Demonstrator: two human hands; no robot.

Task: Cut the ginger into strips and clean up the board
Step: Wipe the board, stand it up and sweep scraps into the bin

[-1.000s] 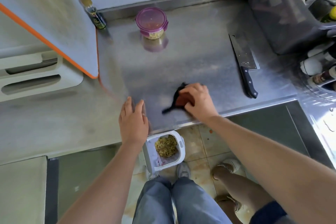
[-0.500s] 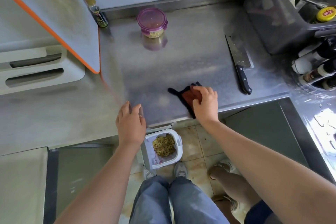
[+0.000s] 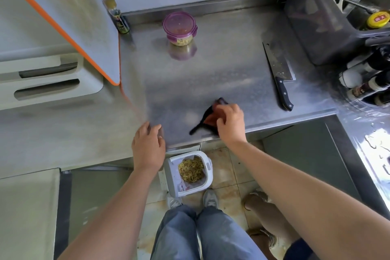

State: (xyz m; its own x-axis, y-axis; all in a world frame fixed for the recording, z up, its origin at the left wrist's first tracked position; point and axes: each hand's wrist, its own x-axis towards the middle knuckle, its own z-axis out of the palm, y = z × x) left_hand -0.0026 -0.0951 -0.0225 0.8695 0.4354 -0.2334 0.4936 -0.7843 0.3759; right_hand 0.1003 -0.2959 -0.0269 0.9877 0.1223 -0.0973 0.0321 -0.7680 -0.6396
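A steel cutting board [image 3: 211,74] lies flat on the counter, its near edge over the floor. My right hand [image 3: 231,122] grips a dark cloth with a red patch [image 3: 207,118] and presses it on the board's near edge. My left hand [image 3: 147,145] rests on the board's near-left corner with its fingers lying on the steel. A cleaver with a black handle [image 3: 278,69] lies on the board's right side. A purple-lidded tub of ginger strips [image 3: 179,27] stands at the back.
A white bin [image 3: 207,172] holding ginger scraps stands on the floor below the board's edge. A grey board with an orange rim [image 3: 73,17] leans at the left beside a small bottle [image 3: 118,19]. A dark rack [image 3: 316,17] and bottles fill the right. Another person's foot [image 3: 266,211] is close by.
My right hand slid the cloth to the right and then back left along the board's near edge; the cloth's tail now trails to the lower left. My left hand stayed at the corner.
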